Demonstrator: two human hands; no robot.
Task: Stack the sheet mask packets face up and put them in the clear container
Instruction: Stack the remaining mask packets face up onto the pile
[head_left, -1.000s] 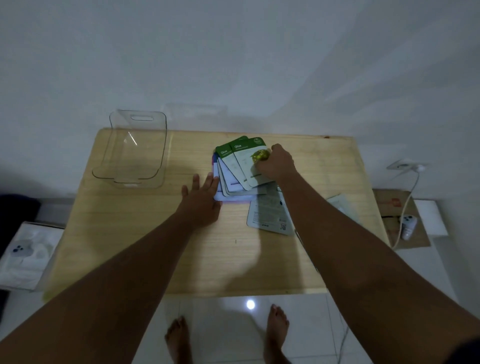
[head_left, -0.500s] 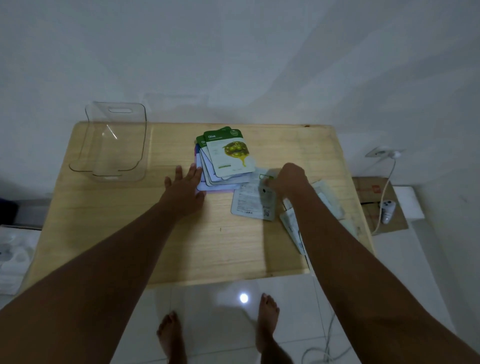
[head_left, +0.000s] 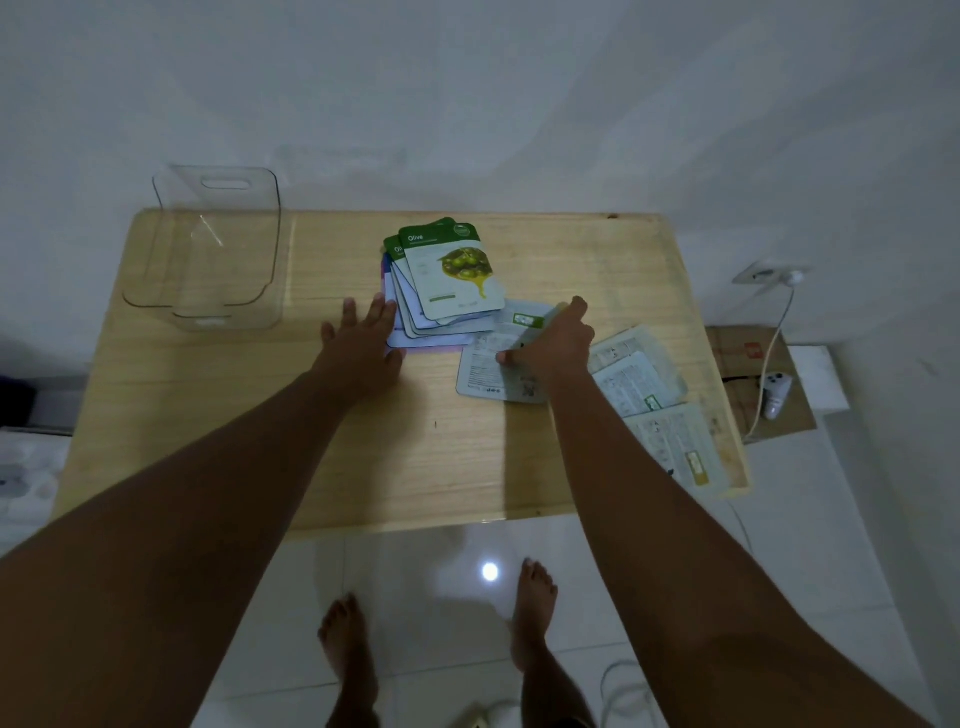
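Our left hand lies flat and open against the near-left edge of the stack, we judge to keep it from sliding. Just right of the stack, our right hand pinches a face-down packet, probably to flip it. The container waits empty, well left of the stack.

The top packet is white with a green header and olive picture, the face-down packet grey-white with printed text, the table pale wood.

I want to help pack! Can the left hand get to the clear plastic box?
Probably yes: the left hand lies flat on bare wooden table, with nothing between it and the clear plastic box.
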